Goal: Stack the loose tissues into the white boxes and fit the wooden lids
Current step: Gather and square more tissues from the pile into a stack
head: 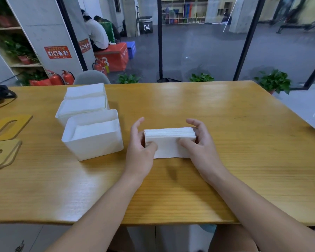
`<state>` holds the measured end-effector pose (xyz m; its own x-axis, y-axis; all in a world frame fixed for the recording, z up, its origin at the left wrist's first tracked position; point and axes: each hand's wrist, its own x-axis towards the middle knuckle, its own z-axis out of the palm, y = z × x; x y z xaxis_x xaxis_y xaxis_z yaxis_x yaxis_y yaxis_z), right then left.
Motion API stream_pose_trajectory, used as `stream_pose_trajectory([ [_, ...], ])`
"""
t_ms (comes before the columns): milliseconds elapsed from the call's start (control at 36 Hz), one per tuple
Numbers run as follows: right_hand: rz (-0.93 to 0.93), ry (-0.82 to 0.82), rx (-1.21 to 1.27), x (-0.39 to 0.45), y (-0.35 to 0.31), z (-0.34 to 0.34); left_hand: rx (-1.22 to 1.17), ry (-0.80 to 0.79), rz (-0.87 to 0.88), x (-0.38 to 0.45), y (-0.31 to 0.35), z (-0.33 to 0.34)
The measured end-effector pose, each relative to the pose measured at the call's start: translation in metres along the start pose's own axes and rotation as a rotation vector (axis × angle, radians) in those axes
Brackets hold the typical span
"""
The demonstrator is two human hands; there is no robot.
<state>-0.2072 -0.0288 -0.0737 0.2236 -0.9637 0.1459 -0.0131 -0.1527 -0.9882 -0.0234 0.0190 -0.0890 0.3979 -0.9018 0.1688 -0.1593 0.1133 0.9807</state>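
Gripping a thick stack of tissues (pixel 169 142) from both ends, the left hand (pixel 141 151) and the right hand (pixel 198 144) hold it on edge on the wooden table (pixel 225 124), its lower edge touching the tabletop. Each hand has its thumb pressed on the near face of the stack and its fingers curled round the far side, so both are closed around the tissues.

Just left of the stack stands the nearest white box (pixel 93 135), apart from the left hand. It is open at the top and has tissues lying low inside it, well below the rim. Behind that box, farther from the stack, are two more white boxes set one behind the other: the middle box (pixel 80 110) and the far box (pixel 85 91). Both are filled with tissues up to about the rim; whether these two touch each other is hard to tell from this angle.

Well left of the stack, past the boxes, the wooden lids lie flat on the table. One slotted lid (pixel 9 127) lies alone, and nearer the table's front edge a small pile of lids (pixel 2 155) sits beside it, probably two or three. None of the boxes has a lid on it.
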Motion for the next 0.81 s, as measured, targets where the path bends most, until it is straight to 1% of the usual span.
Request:
stream_pose_trajectory([
  [139,-0.001,-0.032,-0.034,0.002,-0.004,0.006,0.02,-0.065,0.083,-0.005,0.003,0.001],
  [222,-0.009,-0.033,-0.015,0.003,-0.007,0.007,0.035,-0.01,0.131,-0.007,0.002,-0.001],
  [250,-0.013,-0.037,-0.023,0.002,-0.007,0.007,0.039,0.0,0.122,-0.008,0.001,-0.003],
  [361,0.03,-0.079,-0.04,-0.003,-0.004,0.008,0.037,-0.023,-0.011,-0.01,0.0,-0.008],
  [472,0.019,-0.087,-0.02,-0.007,-0.003,0.008,0.006,-0.022,0.003,-0.01,0.004,-0.008],
  [583,0.002,-0.092,-0.016,-0.006,-0.004,0.004,-0.034,-0.023,0.055,-0.007,-0.001,-0.01],
  [694,0.039,-0.131,-0.041,-0.006,-0.007,0.003,-0.017,-0.031,-0.003,-0.004,-0.007,-0.012],
  [806,0.019,-0.124,-0.05,-0.007,-0.006,0.005,0.071,-0.018,0.035,-0.009,-0.008,-0.006],
])
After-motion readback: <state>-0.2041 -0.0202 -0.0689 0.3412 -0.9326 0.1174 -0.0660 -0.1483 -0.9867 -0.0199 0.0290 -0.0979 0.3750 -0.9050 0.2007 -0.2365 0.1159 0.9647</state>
